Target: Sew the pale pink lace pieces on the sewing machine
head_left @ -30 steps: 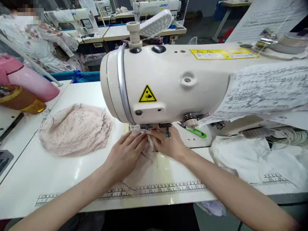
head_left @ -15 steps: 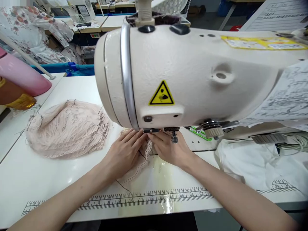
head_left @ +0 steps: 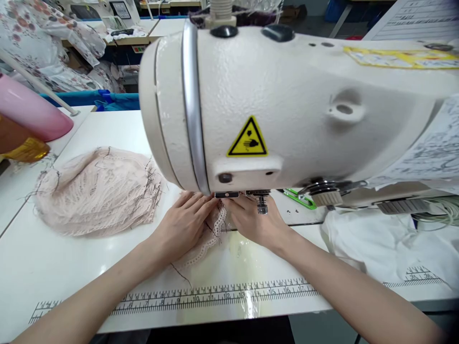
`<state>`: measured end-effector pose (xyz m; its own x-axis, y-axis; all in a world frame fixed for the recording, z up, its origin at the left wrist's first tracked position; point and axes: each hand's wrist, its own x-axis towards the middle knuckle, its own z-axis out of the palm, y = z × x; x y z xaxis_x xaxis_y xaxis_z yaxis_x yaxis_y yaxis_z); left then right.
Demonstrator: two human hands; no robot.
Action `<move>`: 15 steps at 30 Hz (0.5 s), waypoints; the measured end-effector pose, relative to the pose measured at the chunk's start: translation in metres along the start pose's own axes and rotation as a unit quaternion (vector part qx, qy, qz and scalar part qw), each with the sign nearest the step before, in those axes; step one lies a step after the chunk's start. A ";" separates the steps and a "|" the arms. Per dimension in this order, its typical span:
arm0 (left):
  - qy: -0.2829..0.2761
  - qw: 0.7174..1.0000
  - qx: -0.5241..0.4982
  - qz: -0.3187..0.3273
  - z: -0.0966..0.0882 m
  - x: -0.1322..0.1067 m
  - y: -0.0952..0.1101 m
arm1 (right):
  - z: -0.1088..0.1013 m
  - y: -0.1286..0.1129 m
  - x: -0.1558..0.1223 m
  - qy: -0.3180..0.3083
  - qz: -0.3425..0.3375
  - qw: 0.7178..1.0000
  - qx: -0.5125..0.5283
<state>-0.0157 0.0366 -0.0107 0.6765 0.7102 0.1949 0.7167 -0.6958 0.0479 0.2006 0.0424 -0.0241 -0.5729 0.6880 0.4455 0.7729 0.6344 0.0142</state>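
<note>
Under the head of a white sewing machine (head_left: 287, 105), a pale pink lace piece (head_left: 208, 246) with a scalloped edge and dark loose threads lies on the table. My left hand (head_left: 184, 222) rests on it from the left, its fingers stretched forward and lying flat. From the right, my right hand (head_left: 256, 220) has its fingers drawn together at the edge of the lace, close to the left fingertips. The machine head partly covers the right fingers and hides the needle. A loose pile of similar pink lace (head_left: 98, 191) sits left of my left hand.
White cloth (head_left: 369, 243) lies right of my right forearm. Green-handled snips (head_left: 301, 198) rest behind the right hand. A printed ruler scale (head_left: 193, 298) runs along the front edge. A pink bottle (head_left: 32, 110) stands left. A person in a floral garment (head_left: 46, 43) is beyond.
The view has shifted slightly, so the machine head looks a little larger and nearer. Both hands keep their places on the lace, whose near end has moved only slightly.
</note>
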 end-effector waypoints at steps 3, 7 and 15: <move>-0.004 1.000 -0.004 -0.002 0.001 0.000 0.000 | 0.000 -0.001 0.000 -0.004 0.004 1.000 0.008; -0.003 1.000 -0.003 -0.009 0.004 -0.002 -0.001 | 0.002 0.000 0.002 -0.013 0.001 1.000 0.009; -0.002 1.000 0.005 -0.009 0.008 -0.004 -0.002 | -0.001 0.001 0.005 -0.011 -0.025 1.000 -0.008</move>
<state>-0.0188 0.0359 -0.0190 0.6640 0.7233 0.1897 0.7304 -0.6817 0.0426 0.1992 0.0463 -0.0207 -0.6162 0.6640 0.4235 0.7475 0.6624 0.0492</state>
